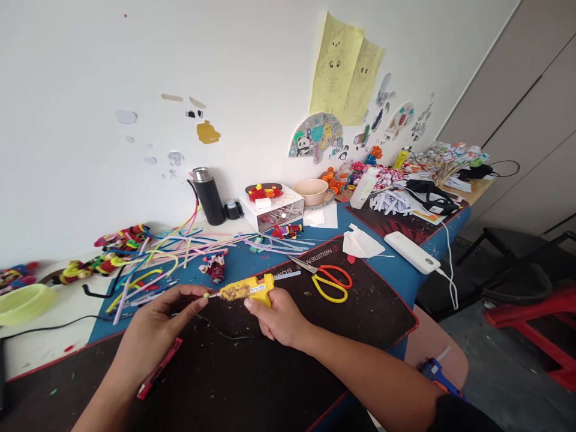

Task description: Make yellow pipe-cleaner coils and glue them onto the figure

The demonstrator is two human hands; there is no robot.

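Observation:
My right hand (281, 318) is wrapped round the handle of a yellow hot glue gun (243, 289), whose body is smeared with dark stains. A pale glue stick (288, 275) sticks out of its back end. The nozzle points left, at a small yellow-green piece (206, 295) pinched between the thumb and fingers of my left hand (173, 315). Whether nozzle and piece touch, I cannot tell. Under my left hand a red pen-like tool (159, 369) lies on the black mat (216, 384). Scissors (324, 279) with red and yellow handles rest open right of the gun.
Pipe cleaners (157, 264) in several colours spread over the left. A small dark red figure (215, 267) stands behind the gun. Farther back are a black thermos (209, 195), a white drawer box (272, 207) and a beige bowl (310, 191). A white power bank (413, 253) lies at the right edge.

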